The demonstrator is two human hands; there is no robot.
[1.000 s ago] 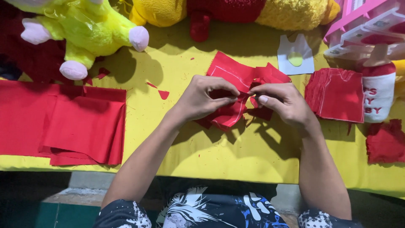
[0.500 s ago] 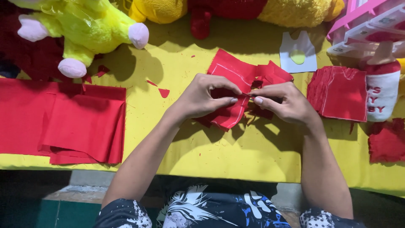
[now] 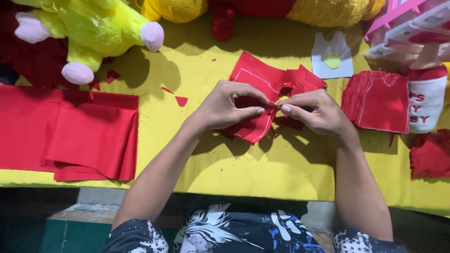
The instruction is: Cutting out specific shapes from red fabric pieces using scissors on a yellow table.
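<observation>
A small red cloth piece [image 3: 257,79] with white chalk lines lies crumpled on the yellow table cover [image 3: 262,164]. My left hand [image 3: 228,105] pinches its middle from the left. My right hand [image 3: 315,111] pinches the same spot from the right, fingertips almost meeting the left thumb. Both hands rest just above the table near its centre. Part of the cloth is hidden under my fingers.
Folded red fabric [image 3: 70,133] lies at the left. A stack of cut red pieces [image 3: 377,100] sits at the right beside a small red-and-white garment [image 3: 427,96]. Yellow plush toys [image 3: 89,28] line the back, with a white paper template [image 3: 332,56], a pink rack [image 3: 408,21] and red scraps [image 3: 430,154].
My fingers have shifted slightly on the cloth, drawing closer together at the pinch point. The cloth stays in the same place.
</observation>
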